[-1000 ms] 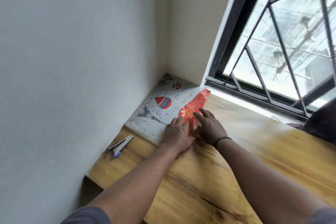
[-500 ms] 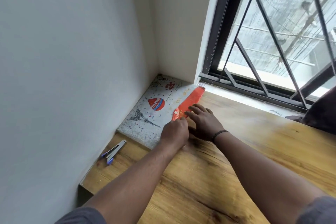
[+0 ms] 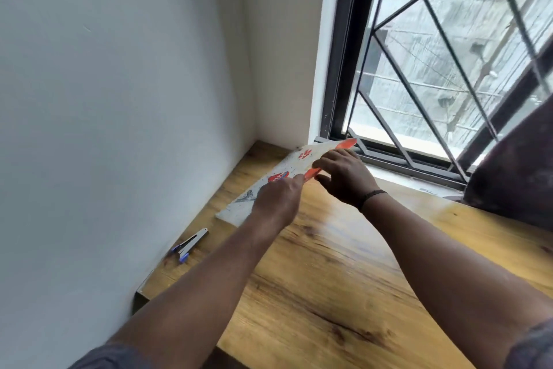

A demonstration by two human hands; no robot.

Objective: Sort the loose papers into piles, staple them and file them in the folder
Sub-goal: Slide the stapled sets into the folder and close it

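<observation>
Both hands hold a printed folder tilted up off a wooden desk beside a window.

The left hand point(image 3: 276, 199) grips the folder point(image 3: 263, 189) at its near right edge, fingers curled against the orange flap point(image 3: 347, 144); the right hand point(image 3: 344, 177) pinches the same orange flap farther along, thumb under and fingers over, with a dark band on its wrist. The folder is pale with red and grey prints, its near left corner low by the desk point(image 3: 329, 264) and its far end raised toward the window frame point(image 3: 344, 54); whether that corner touches the wood cannot be told. A blue and silver stapler point(image 3: 190, 244) lies on the desk near the white wall point(image 3: 119, 99), well apart from the folder. Diagonal metal bars point(image 3: 419, 84) cross the window.
</observation>
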